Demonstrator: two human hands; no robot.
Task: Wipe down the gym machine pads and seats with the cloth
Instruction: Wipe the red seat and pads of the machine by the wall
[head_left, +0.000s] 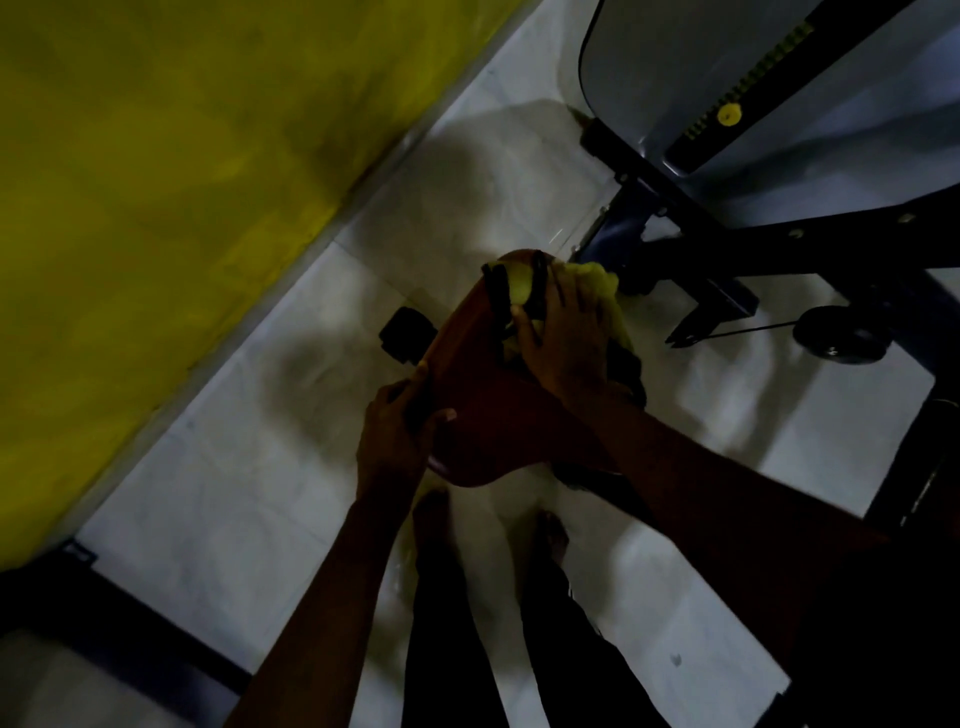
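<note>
A dark red padded seat (478, 395) of a gym machine sits at the centre of the dim view. My left hand (397, 439) grips the seat's near left edge, thumb on top and fingers curled under. My right hand (563, 343) presses a yellow-green cloth (597, 283) onto the seat's far end, fingers spread over it. Black straps or bars (501, 299) cross the cloth beside my fingertips. Part of the cloth is hidden under my palm.
A yellow wall (182, 182) fills the left. The machine's grey shroud (727, 67) with a yellow pin (728, 114), its dark frame (753, 244) and a small wheel (841, 332) stand at the right. My legs and bare feet (431, 514) are on the pale tiled floor (234, 493).
</note>
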